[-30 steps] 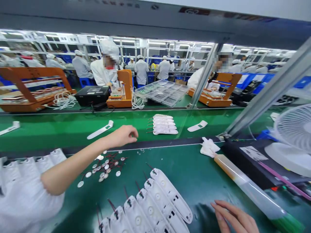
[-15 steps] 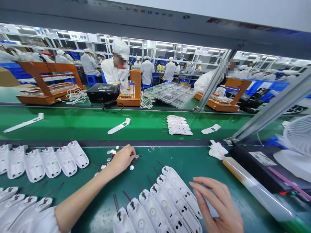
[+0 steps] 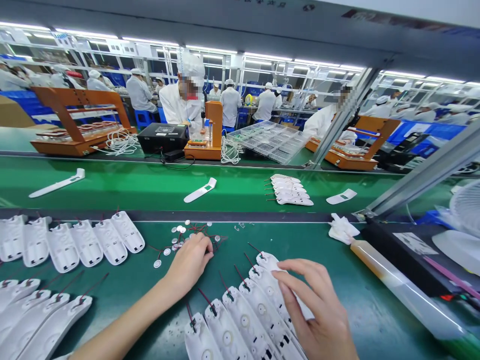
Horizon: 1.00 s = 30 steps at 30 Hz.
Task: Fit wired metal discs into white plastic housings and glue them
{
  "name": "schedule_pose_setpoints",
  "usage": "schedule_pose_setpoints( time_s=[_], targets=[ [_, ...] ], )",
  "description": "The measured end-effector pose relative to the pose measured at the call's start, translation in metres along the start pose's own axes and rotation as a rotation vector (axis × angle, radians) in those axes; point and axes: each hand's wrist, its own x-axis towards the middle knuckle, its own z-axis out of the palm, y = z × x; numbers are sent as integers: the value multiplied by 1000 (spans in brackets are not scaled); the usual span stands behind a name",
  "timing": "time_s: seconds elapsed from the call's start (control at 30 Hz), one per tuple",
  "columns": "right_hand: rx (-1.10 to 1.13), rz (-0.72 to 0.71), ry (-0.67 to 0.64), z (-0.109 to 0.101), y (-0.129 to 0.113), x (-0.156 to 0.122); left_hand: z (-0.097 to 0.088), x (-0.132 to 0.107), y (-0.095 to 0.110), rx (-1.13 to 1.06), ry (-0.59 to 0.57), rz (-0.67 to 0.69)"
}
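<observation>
My left hand (image 3: pixel 189 262) is closed, its fingers curled at the edge of a loose pile of small round discs with thin red wires (image 3: pixel 176 241). Its fingertips are partly hidden, so whatever they hold cannot be made out. Above a slanted row of white plastic shells (image 3: pixel 245 320), my right hand (image 3: pixel 317 302) has its fingers apart and slightly bent. Its fingertips are at the upper part of the rightmost shell (image 3: pixel 267 260), partly covering it; contact is unclear. Red wires stick out from the tops of these shells, and several show a round disc inside.
More white shells lie in rows at left (image 3: pixel 92 242) and front left (image 3: pixel 48 320). A green conveyor (image 3: pixel 240 180) carries white parts. At right are crumpled white tissue (image 3: pixel 343 227), a rolled film (image 3: pixel 405 287) and a fan (image 3: pixel 467 210). Co-workers sit beyond orange fixtures (image 3: pixel 213 130).
My left hand has drawn back toward me from the far side of the disc pile. My right hand has moved left, over the rightmost shells. The camera view has shifted slightly.
</observation>
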Motion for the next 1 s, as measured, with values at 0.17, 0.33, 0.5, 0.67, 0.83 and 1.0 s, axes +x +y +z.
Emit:
schedule_pose_setpoints(
  time_s=[0.17,0.33,0.5,0.67,0.83,1.0],
  targets=[
    [2,-50,-76,19,-20,23,-6,-15,18,55,128,152],
    [-155,-118,-173,40,-28,27,-11,-39,33,-111,350,426],
    [23,-13,-185,39,-28,14,-18,-55,41,-28,458,639],
    [168,39,-206,31,-26,-2,-19,-58,41,164,462,934],
    [-15,71,-198,-1,8,-17,-17,-61,-35,407,308,98],
    [-261,102,-168,-29,45,-33,-3,-58,-98,76,100,-170]
  ],
)
